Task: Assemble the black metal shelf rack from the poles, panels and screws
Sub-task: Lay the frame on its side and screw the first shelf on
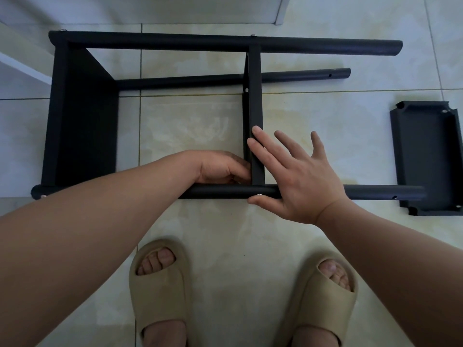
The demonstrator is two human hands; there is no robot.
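Observation:
The black rack lies on its side on the tiled floor. Its left end panel (82,126) and middle panel (255,96) are joined to long black poles: a far pole (200,42), a lower pole (200,80) and a near pole (220,192). My left hand (220,169) is curled against the left face of the middle panel, just above the near pole; what its fingertips hold is hidden. My right hand (298,176) lies flat with spread fingers over the middle panel's edge and the near pole, thumb beside a silver screw (259,195).
A loose black shelf panel (426,159) lies upside down on the floor at the right. White furniture edges stand at the far left (22,63) and top (279,11). My feet in beige slippers (160,291) are near the bottom.

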